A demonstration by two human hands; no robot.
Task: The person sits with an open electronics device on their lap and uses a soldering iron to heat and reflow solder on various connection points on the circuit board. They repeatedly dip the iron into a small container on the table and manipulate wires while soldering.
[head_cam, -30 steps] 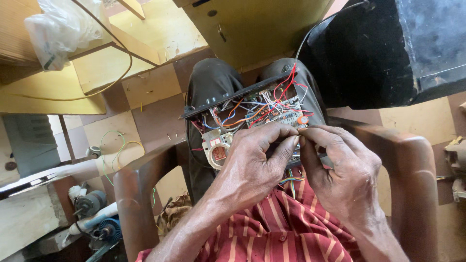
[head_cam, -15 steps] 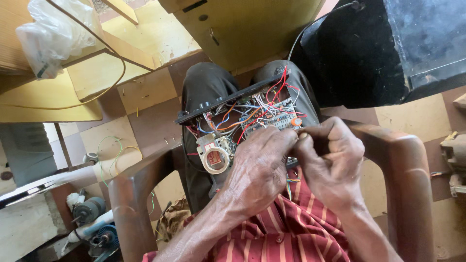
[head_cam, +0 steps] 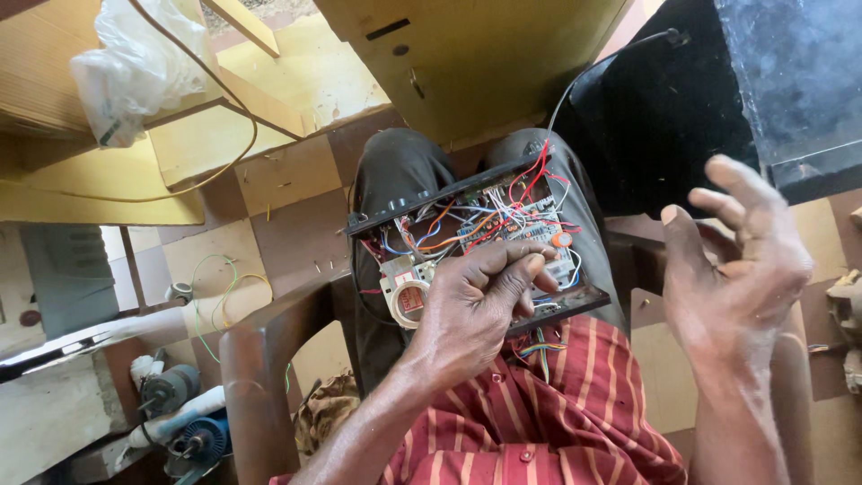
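An open black electronics chassis (head_cam: 422, 202) rests on my lap, full of coloured wires, a circuit board (head_cam: 530, 224) and a round taped transformer (head_cam: 409, 296). My left hand (head_cam: 471, 305) lies on the near side of the chassis, fingers curled over the board and wires, pressing on them. My right hand (head_cam: 741, 265) is lifted off to the right, above the chair arm, fingers spread and holding nothing.
I sit in a brown plastic chair (head_cam: 256, 359). A large black box (head_cam: 718, 81) stands at the right, yellow wooden furniture (head_cam: 476, 54) ahead. A plastic bag (head_cam: 135, 67) hangs at upper left. Power tools (head_cam: 175, 422) and loose wire (head_cam: 220, 296) lie on the tiled floor.
My right hand has come off the chassis and risen to the right with its fingers spread. My left hand stays on the board.
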